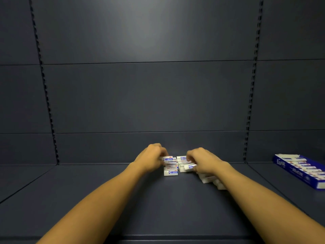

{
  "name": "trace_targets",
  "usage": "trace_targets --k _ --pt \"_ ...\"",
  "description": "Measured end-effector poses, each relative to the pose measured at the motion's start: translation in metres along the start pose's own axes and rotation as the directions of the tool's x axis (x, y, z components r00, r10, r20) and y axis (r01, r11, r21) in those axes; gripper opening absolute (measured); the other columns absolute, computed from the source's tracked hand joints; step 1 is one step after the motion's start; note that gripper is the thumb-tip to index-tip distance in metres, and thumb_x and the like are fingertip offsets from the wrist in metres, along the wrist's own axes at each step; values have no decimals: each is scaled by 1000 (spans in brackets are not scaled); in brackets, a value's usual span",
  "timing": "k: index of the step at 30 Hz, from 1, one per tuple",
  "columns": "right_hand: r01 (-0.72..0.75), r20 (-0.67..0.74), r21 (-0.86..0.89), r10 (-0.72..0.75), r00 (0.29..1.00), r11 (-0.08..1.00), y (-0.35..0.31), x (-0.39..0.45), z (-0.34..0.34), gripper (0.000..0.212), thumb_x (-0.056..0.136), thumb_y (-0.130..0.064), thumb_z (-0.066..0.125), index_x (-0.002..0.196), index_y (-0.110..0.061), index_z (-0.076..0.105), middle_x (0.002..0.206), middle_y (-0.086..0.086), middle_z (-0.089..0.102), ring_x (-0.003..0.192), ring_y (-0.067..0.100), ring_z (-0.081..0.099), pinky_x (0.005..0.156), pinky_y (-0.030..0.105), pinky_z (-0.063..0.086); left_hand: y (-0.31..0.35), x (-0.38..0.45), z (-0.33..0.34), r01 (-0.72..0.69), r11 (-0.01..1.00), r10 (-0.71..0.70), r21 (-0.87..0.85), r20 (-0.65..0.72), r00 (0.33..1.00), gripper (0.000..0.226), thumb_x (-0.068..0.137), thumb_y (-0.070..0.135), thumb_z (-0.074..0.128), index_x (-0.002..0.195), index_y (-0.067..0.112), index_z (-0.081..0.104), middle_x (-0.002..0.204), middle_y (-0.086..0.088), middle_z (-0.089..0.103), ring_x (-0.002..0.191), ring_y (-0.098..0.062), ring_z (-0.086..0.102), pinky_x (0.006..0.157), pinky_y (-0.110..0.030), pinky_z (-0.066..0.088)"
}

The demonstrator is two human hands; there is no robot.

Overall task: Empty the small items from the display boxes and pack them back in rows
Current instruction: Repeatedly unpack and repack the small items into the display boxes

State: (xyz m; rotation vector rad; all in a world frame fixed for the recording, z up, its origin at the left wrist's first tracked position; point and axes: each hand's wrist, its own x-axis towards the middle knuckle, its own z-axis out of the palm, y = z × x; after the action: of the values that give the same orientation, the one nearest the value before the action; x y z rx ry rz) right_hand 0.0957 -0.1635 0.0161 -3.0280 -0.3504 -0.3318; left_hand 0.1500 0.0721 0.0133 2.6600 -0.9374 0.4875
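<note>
This looks like a shop, seen at a bay of retail gondola shelving. Dark metal back panels fill the view from 10 to 2 o'clock, split by slotted uprights whose punched holes take shelf brackets. A flat dark shelf runs across the lower half. At 3 o'clock sits a blue cardboard display box of small packaged goods (its white logo cannot be read), retail stock in rows.
</note>
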Motion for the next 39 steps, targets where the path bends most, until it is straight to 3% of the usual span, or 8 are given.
trace_targets --k 5,11,20,29,39 --pt "-81 -86 5 81 993 997 19 -20 -13 29 82 -9 64 109 -21 64 103 -3 61 93 18 59 81 37 54 8 15 7 -52 996 52 -69 -13 999 21 85 19 75 106 23 72 101 10 52 89 -9 53 82 -29 50" --pt "-171 -164 -9 167 972 985 47 -56 -22 20 85 -16 69 105 -20 68 101 -6 57 94 13 55 80 28 50 39 35 24 -162 977 160 -140 -27 987 25 83 17 78 106 22 72 101 7 57 88 -9 54 83 -28 50" --pt "-300 -188 42 303 934 953 86 -118 -29 14 84 -20 75 96 -25 70 100 -10 57 90 9 56 80 30 55 111 53 50 -275 944 280 -183 -2 960 26 85 32 76 109 25 71 106 8 59 95 -12 57 85 -33 53" --pt "-328 -217 30 326 920 944 140 -188 -51 12 81 -17 69 89 -25 68 95 -11 55 88 8 53 79 29 51 203 62 66 -300 938 307 -175 11 952 23 84 22 68 107 26 70 108 9 58 99 -14 57 85 -38 54" --pt "-348 -178 -2 342 923 937 207 -274 -72 14 80 -14 65 91 -23 69 100 -9 60 95 14 57 81 33 52 316 60 81 -241 959 242 -152 -9 970 26 84 17 60 107 27 68 111 8 58 103 -18 58 82 -35 53"
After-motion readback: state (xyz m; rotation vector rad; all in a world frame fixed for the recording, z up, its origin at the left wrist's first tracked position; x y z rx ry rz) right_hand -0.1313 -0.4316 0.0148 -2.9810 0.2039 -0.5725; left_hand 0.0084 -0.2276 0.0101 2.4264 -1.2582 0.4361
